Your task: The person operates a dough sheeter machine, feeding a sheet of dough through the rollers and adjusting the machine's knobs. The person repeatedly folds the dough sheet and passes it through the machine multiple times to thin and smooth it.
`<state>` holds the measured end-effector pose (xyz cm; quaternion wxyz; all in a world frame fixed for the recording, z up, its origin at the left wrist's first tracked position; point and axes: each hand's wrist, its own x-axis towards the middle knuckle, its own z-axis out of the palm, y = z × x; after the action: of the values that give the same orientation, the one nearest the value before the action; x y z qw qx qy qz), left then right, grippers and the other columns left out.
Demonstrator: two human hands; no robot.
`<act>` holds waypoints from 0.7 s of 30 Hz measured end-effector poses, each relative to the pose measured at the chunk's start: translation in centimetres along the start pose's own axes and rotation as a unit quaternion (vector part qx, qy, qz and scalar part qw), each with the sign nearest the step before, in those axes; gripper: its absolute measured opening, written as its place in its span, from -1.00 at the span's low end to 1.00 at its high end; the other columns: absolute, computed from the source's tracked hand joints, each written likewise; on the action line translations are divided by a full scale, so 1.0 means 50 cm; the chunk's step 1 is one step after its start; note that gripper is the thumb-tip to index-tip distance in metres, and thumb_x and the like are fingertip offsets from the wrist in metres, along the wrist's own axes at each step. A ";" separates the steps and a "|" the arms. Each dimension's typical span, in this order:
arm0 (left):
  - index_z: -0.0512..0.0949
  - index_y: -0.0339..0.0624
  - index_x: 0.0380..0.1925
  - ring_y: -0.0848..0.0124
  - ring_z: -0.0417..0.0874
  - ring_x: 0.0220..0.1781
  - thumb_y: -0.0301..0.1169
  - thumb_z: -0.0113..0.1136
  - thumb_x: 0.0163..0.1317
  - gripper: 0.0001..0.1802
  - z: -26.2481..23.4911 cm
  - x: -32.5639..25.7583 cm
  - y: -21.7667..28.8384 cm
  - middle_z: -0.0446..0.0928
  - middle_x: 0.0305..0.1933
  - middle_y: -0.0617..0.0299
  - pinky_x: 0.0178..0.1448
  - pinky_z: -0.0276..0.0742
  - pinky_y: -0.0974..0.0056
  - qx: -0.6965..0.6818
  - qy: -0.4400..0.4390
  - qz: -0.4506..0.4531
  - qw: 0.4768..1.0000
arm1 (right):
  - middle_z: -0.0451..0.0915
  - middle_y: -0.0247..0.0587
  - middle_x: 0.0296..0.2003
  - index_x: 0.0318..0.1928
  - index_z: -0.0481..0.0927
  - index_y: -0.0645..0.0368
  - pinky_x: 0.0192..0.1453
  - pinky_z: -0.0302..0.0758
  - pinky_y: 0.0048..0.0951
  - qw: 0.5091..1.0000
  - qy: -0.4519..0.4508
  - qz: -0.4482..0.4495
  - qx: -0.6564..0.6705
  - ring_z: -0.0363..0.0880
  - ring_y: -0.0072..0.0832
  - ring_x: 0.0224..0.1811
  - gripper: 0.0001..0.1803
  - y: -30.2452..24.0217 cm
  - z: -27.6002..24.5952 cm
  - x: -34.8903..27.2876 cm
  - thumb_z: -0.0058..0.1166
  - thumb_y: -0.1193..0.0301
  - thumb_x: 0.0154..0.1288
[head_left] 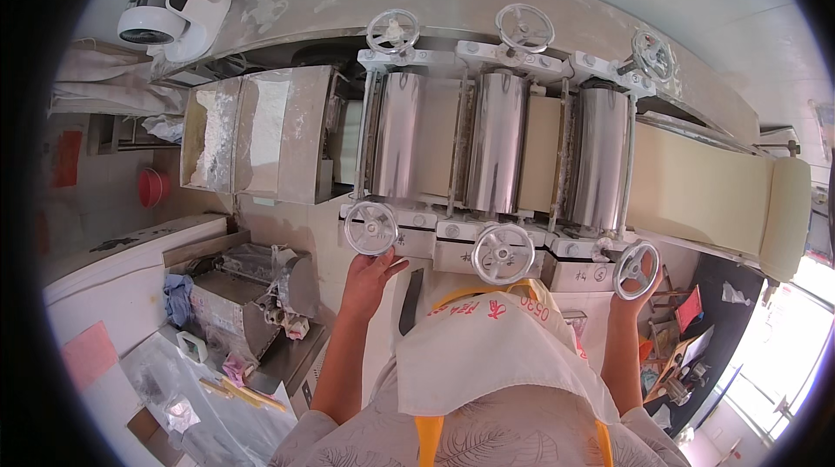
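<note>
A dough sheeting machine with three polished steel rollers stretches in front of me. A pale dough sheet (696,189) runs through it and winds into a dough roll (785,219) at the right end. My left hand (374,276) is at the lower rim of the front left handwheel (371,228), fingers apart and partly stretched; whether it touches the rim is hard to tell. At the front right handwheel (636,270), my right hand (641,295) is wrapped round the rim, its fingers partly hidden. Between them sits the front middle handwheel (504,254), untouched by either hand.
Three more handwheels line the far side, one being the far middle handwheel (524,28). Flour coats a metal hopper (300,136) left of the rollers. A white fan (187,19) stands at far left. Nearer left are a small metal machine (235,306) and a red bucket (154,187).
</note>
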<state>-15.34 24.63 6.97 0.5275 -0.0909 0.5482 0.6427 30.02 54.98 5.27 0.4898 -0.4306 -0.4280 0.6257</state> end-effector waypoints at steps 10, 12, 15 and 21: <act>0.44 -0.27 0.24 0.20 0.63 0.27 -0.28 0.15 0.56 -0.61 -0.017 0.006 -0.012 0.57 0.23 0.11 0.41 0.57 -0.05 0.016 -0.017 0.003 1.000 | 0.59 -0.21 -0.07 0.05 0.56 0.23 0.15 0.52 -0.32 0.986 0.116 -0.035 -0.110 0.57 -0.42 0.02 -0.58 -0.050 0.150 -0.007 -0.21 0.15 0.60; 0.44 -0.27 0.24 0.20 0.63 0.27 -0.27 0.16 0.56 -0.60 -0.016 0.004 -0.011 0.56 0.23 0.11 0.41 0.57 -0.05 0.018 -0.020 0.004 1.000 | 0.52 -0.17 0.20 0.25 0.46 0.09 0.35 0.48 -0.20 0.995 0.057 -0.027 -0.077 0.51 -0.30 0.26 -0.61 -0.021 0.058 -0.006 -0.09 0.21 0.58; 0.44 -0.27 0.24 0.20 0.63 0.27 -0.27 0.16 0.56 -0.60 -0.016 0.004 -0.011 0.56 0.23 0.11 0.42 0.56 -0.06 0.020 -0.025 0.007 0.999 | 0.47 -0.14 0.39 0.40 0.38 -0.01 0.49 0.44 -0.11 0.997 0.019 -0.022 -0.074 0.46 -0.22 0.43 -0.52 0.003 -0.006 -0.005 0.01 0.25 0.55; 0.45 -0.26 0.23 0.20 0.63 0.27 -0.27 0.15 0.56 -0.61 -0.020 0.003 -0.015 0.58 0.22 0.12 0.42 0.56 -0.06 0.017 -0.025 0.009 1.000 | 0.44 -0.12 0.41 0.41 0.36 -0.01 0.50 0.43 -0.10 0.996 0.025 -0.036 -0.074 0.43 -0.20 0.45 -0.50 0.017 -0.022 -0.009 0.05 0.27 0.54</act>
<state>-15.28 23.78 6.02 0.5366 -0.0611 0.5468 0.6398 30.92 54.55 4.24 0.4895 -0.4655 -0.4760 0.5632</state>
